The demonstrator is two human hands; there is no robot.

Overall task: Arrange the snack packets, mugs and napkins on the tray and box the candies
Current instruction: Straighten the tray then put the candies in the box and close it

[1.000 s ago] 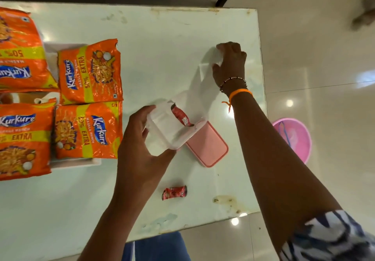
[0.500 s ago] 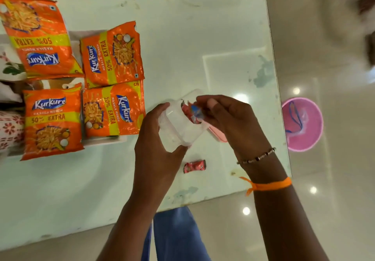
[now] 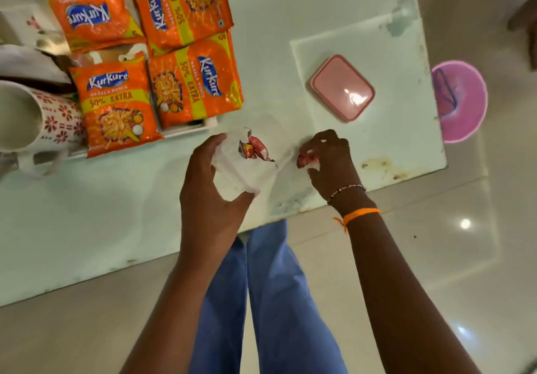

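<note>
candy box (image 3: 247, 167) – we saw it tilted in left hand (image 3: 209, 199), fingers curled round it, red candies (image 3: 255, 148) inside | right hand (image 3: 328, 158) pinched another candy (image 3: 305, 160) on table (image 3: 87, 213) | pink lid (image 3: 342, 88) nearby | Kurkure packets (image 3: 191, 82) on tray (image 3: 189, 130)

The left hand (image 3: 209, 199) gripped a clear plastic box (image 3: 250, 164) tilted over the pale table (image 3: 87, 213), with red-wrapped candies (image 3: 255, 148) inside. At the box's 3 o'clock, the right hand (image 3: 331, 161) pinched another red candy (image 3: 305, 160) on the tabletop. A pink lid (image 3: 343, 88) lay at 1 o'clock. Four orange Kurkure packets (image 3: 191, 82) sat on the white tray (image 3: 186, 130) at 11 o'clock, beside a floral mug (image 3: 43, 120).
</note>
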